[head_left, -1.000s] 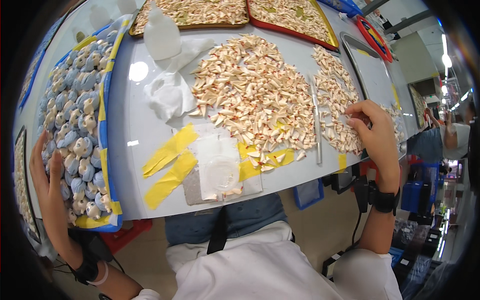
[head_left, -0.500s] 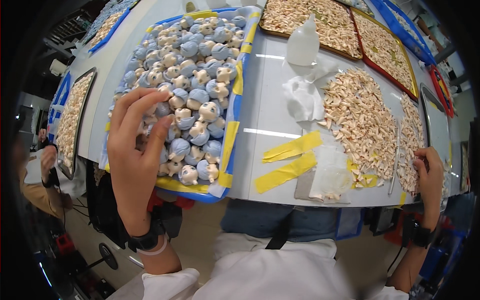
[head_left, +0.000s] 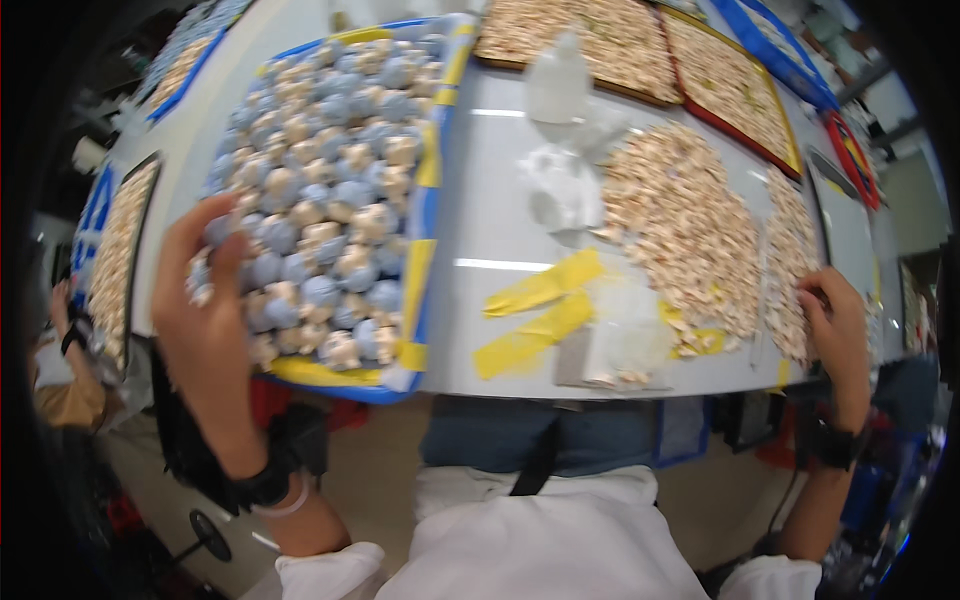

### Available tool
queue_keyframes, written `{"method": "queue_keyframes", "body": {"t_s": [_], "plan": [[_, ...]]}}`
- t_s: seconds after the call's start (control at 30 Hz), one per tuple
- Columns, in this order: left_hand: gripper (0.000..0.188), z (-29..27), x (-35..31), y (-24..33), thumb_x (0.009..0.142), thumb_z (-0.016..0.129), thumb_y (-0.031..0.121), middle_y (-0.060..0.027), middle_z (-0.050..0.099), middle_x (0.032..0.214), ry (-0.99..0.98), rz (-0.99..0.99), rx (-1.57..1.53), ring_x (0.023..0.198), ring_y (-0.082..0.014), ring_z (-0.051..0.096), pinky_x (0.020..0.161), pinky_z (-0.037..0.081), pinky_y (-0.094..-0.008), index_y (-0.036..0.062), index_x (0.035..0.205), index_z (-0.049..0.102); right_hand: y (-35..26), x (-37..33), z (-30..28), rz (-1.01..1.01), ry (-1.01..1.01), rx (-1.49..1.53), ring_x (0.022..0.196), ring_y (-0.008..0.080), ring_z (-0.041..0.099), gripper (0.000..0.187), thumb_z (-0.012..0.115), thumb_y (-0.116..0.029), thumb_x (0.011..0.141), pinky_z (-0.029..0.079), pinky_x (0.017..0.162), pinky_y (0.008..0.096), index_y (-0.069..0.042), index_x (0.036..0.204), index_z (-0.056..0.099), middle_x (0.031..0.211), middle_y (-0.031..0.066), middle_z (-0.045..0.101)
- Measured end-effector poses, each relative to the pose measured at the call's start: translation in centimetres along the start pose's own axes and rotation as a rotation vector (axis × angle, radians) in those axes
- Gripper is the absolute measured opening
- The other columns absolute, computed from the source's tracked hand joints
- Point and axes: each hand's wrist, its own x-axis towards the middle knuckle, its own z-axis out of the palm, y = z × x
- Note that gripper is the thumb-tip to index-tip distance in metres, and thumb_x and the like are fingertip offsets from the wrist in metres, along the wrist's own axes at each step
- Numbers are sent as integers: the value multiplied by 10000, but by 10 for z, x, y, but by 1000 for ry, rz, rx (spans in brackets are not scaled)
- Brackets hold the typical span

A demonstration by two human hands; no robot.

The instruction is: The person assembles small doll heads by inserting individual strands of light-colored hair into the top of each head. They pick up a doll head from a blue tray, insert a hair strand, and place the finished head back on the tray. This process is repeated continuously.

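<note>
My left hand (head_left: 205, 310) is over the left side of a blue-rimmed tray (head_left: 418, 270) full of small doll heads (head_left: 325, 205) with pale faces and light blue hair. Between its thumb and fingertips is one blue-haired doll head (head_left: 217, 232), blurred by motion. Far to the right, my right hand (head_left: 838, 320) rests at a narrow strip of small cream pieces (head_left: 790, 270). Its fingers are curled together, and whatever is between them is too small to make out. Left of that strip lies a larger pile of cream pieces (head_left: 690, 240).
Yellow tape strips (head_left: 535, 325) and a clear bag (head_left: 630, 335) lie mid-table. Behind them are crumpled white tissue (head_left: 560, 185) and a white squeeze bottle (head_left: 558, 85). Trays of cream pieces (head_left: 725, 85) line the back. Another person's arm (head_left: 75, 340) shows at far left.
My left hand has moved left across the tray with a blue-haired doll head between its fingers. The whole view has shifted and blurred. My right hand stays by the strip of pieces, its fingers more closed.
</note>
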Motion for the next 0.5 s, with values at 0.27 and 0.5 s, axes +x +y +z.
{"method": "queue_keyframes", "body": {"t_s": [0.27, 0.5], "plan": [[261, -22, -38, 7, 916, 463, 144, -138, 495, 1190, 6, -91, -539, 964, -169, 531, 820, 421, -282, 9, 1138, 497, 1, 5, -23, 84, -89, 95, 681, 197, 568, 131, 593, -44, 693, 424, 608, 279, 0, 817, 597, 744, 103, 597], [309, -2, -64, 44, 894, 522, 255, -144, 488, 1099, -76, -70, -713, 830, -171, 517, 661, 413, -261, 18, 1087, 481, -2, 5, -5, 112, -89, 98, 653, 214, 575, 89, 593, -15, 688, 440, 606, 291, 7, 773, 577, 708, 105, 591]]}}
